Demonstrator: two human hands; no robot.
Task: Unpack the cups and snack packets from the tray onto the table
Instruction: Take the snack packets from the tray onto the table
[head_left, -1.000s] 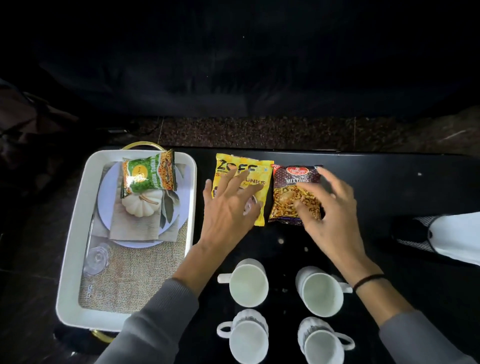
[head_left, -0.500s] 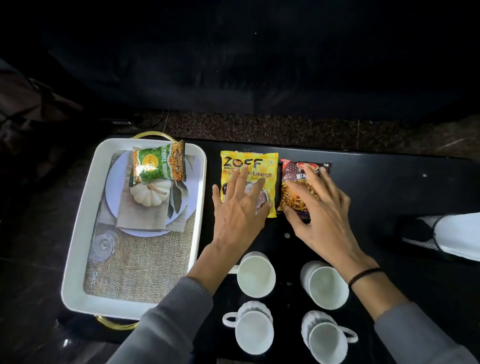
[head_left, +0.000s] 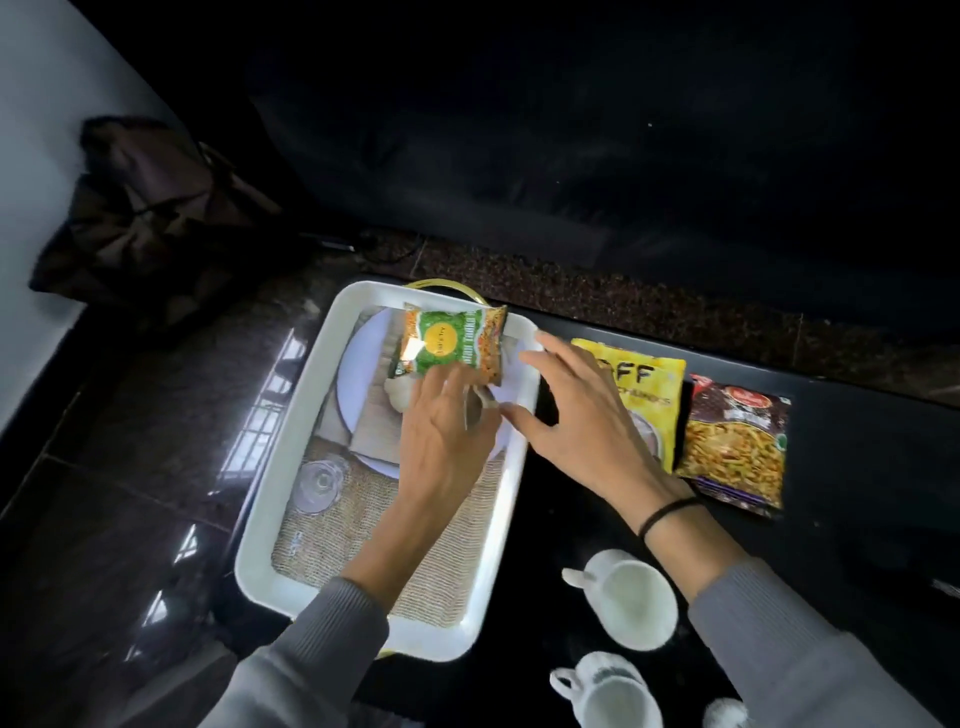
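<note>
A green snack packet (head_left: 451, 343) lies at the far end of the white tray (head_left: 262, 540). My left hand (head_left: 447, 436) reaches over the tray, its straight fingertips touching the packet's near edge. My right hand (head_left: 582, 421) hovers with spread fingers over the tray's right rim and holds nothing. To the right, on the black table (head_left: 857, 561), a yellow packet (head_left: 657, 395) and a dark red mixture packet (head_left: 737, 447) lie side by side. Two white cups (head_left: 631, 597) (head_left: 608, 696) stand near me, and a third cup (head_left: 724, 717) is cut off by the frame.
The tray has a gold handle (head_left: 447, 285) at its far end and a burlap-patterned bottom with a plate and pumpkin. A dark bag (head_left: 145, 218) sits on the glossy floor to the left. A dark sofa (head_left: 571, 156) stands behind the table.
Both hands left the yellow and red packets and moved left to the tray. My left hand now touches the green packet. The camera view shifted left.
</note>
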